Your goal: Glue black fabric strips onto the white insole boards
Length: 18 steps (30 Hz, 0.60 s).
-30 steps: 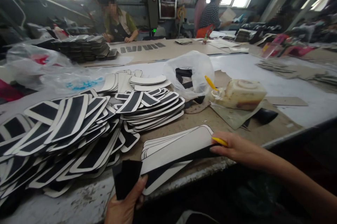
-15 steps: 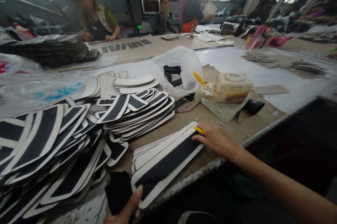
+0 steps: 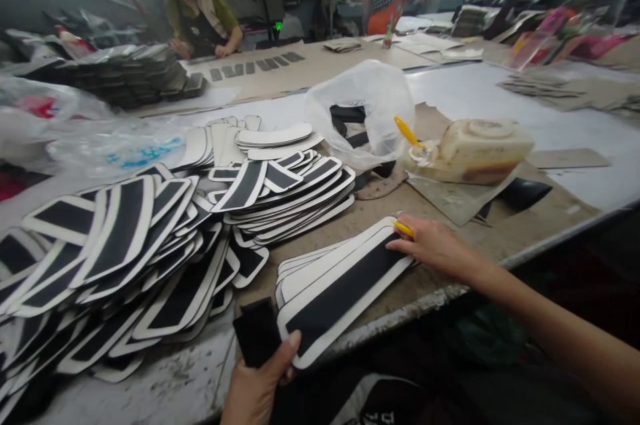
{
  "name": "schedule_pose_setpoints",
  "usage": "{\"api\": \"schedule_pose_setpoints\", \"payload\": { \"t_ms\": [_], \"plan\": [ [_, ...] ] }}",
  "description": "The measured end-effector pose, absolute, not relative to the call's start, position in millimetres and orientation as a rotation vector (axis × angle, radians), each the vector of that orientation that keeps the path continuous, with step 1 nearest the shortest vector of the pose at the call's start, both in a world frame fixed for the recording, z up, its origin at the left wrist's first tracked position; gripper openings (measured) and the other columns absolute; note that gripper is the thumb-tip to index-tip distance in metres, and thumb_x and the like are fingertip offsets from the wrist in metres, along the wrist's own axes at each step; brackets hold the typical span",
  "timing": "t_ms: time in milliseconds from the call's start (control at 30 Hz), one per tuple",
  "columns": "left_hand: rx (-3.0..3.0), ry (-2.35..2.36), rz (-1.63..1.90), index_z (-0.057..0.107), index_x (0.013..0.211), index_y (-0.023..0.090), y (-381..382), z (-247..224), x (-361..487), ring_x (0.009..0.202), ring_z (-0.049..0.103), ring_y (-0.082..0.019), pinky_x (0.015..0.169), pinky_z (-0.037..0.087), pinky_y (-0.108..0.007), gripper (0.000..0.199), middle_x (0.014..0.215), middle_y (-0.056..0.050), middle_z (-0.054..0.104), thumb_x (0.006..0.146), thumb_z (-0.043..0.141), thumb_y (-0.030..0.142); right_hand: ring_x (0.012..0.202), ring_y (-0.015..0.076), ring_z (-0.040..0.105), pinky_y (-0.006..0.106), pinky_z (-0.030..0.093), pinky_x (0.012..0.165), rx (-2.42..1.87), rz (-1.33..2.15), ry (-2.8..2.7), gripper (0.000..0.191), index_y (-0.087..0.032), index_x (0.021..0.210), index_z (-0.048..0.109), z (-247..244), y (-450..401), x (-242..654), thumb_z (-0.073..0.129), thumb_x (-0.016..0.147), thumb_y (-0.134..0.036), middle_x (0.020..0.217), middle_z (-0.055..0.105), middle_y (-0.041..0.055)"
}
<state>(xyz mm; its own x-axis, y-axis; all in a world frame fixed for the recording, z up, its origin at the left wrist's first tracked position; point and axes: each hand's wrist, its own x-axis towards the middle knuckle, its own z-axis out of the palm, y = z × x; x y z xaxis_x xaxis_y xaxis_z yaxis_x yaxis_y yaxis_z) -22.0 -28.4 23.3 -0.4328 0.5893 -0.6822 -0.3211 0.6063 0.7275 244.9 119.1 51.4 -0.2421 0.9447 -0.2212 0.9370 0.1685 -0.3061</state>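
A long white-edged panel (image 3: 320, 328) with a black strip along its middle lies on top of a fanned pile of pale panels (image 3: 305, 264) near the table edge. At its near end is my left hand (image 3: 265, 372), thumb pressed on the black strip and fingers curled around folded black pieces (image 3: 255, 328). Over the panel's far end, my right hand (image 3: 425, 242) is closed around a small yellow tool (image 3: 403, 229); most of that tool is hidden. My right fingertips touch the far end of the black strip.
Stacks of black-and-white panels (image 3: 120, 232) cover the left side. Beyond are a clear plastic bag (image 3: 370, 85) with black pieces and a stained plastic container (image 3: 485, 145) with a yellow stick (image 3: 407, 132). A co-worker (image 3: 205, 18) works across the table.
The whole view has shifted, so things appear farther right and slightly higher. Both hands keep their places on the panel, and my left hand shows more fully.
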Motion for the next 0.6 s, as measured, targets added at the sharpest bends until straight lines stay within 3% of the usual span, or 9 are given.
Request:
{"api": "schedule_pose_setpoints", "payload": {
  "t_ms": [267, 400, 600],
  "plan": [
    [0.257, 1.557, 1.049, 0.059, 0.067, 0.014, -31, 24, -27, 0.049, 0.045, -0.009, 0.049, 0.035, -0.021, 0.034, 0.052, 0.003, 0.054, 0.054, 0.081, 0.036, 0.068, 0.0196, 0.059, 0.028, 0.038, 0.060, -1.858, 0.653, -2.433, 0.019, -0.021, 0.072, 0.052, 40, 135, 250, 0.058, 0.077, -0.039, 0.072, 0.063, 0.0018],
    [0.201, 1.571, 1.041, 0.055, 0.056, 0.016, -29, 25, -26, 0.050, 0.048, -0.011, 0.052, 0.039, -0.024, 0.034, 0.050, 0.003, 0.052, 0.055, 0.080, 0.038, 0.065, 0.0176, 0.057, 0.027, 0.038, 0.061, -1.856, 0.728, -2.438, 0.020, -0.021, 0.071, 0.051, 49, 134, 246, 0.055, 0.079, -0.039, 0.071, 0.061, 0.0009],
    [0.262, 1.672, 1.074, 0.049, 0.047, 0.018, -28, 19, -24, 0.044, 0.045, -0.012, 0.045, 0.037, -0.025, 0.041, 0.043, 0.003, 0.048, 0.051, 0.081, 0.042, 0.068, 0.0165, 0.057, 0.025, 0.037, 0.062, -1.880, 0.783, -2.342, 0.016, -0.020, 0.071, 0.050, 51, 131, 241, 0.058, 0.076, -0.033, 0.074, 0.062, 0.0012]
  ]
}}
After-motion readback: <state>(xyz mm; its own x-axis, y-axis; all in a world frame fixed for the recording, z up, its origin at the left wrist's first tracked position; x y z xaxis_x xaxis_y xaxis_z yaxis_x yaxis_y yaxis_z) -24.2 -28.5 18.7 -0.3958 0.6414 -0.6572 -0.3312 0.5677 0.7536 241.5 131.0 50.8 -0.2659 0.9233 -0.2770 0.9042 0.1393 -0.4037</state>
